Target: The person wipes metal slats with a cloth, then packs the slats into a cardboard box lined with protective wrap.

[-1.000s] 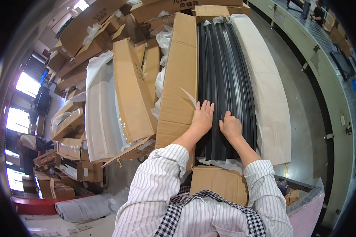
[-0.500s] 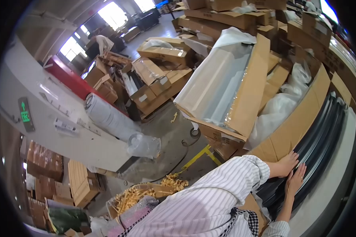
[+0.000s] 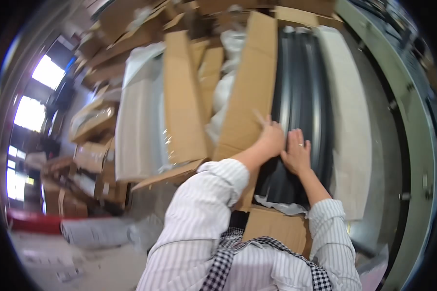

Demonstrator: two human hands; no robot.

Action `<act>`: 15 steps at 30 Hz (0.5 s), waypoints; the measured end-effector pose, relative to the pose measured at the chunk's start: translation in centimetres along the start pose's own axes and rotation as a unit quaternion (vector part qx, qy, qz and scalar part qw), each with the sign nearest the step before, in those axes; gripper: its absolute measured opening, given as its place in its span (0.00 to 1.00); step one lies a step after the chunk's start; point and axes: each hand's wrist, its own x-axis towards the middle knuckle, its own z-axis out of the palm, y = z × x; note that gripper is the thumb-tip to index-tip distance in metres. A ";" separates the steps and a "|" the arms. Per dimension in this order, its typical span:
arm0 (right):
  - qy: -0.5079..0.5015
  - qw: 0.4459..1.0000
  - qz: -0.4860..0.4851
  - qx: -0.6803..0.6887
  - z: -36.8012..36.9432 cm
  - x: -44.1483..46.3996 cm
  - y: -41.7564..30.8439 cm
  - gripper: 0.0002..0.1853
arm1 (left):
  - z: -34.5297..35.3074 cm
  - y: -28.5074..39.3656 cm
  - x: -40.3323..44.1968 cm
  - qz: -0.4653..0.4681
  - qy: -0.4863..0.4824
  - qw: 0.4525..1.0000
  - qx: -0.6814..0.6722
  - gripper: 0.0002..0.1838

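Long glossy black strips [image 3: 296, 92], lying side by side, fill an open cardboard box. White wrapping [image 3: 281, 206] shows at their near end. My left hand [image 3: 271, 138] is at the strips' left edge, beside the upright cardboard flap [image 3: 245, 92]. Its fingers look partly bent and are smeared by motion, so whether they grip anything is unclear. Just right of it, my right hand [image 3: 297, 154] rests open on top of the strips, fingers stretched forward, with a ring on one finger.
A pale padded panel [image 3: 349, 126] runs along the strips' right side, with a greenish metal frame [image 3: 415, 145] beyond. Left of the flap stand white foam wrapping [image 3: 223, 92] and an open carton [image 3: 182, 97] with pale grey profiles [image 3: 143, 116]. A wrapped roll [image 3: 94, 233] lies lower left.
The view has swung right, bringing the black strips to the middle. My left hand, earlier flat on the strips, is now bent near the flap's edge. My right hand stays flat on them.
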 end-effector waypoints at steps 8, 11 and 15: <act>-0.043 0.999 -0.004 -0.025 0.5 -0.3 0.3 0.43 | 3.1 -2.5 7.4 0.017 0.208 0.977 -0.050 0.37; -0.046 0.999 0.002 -0.025 0.6 -0.3 0.1 0.43 | 3.0 -3.4 9.1 -0.030 0.137 0.989 -0.045 0.42; -0.044 0.999 0.003 -0.015 0.7 -0.4 0.1 0.43 | 2.2 -2.9 8.6 -0.046 0.071 0.996 0.016 0.46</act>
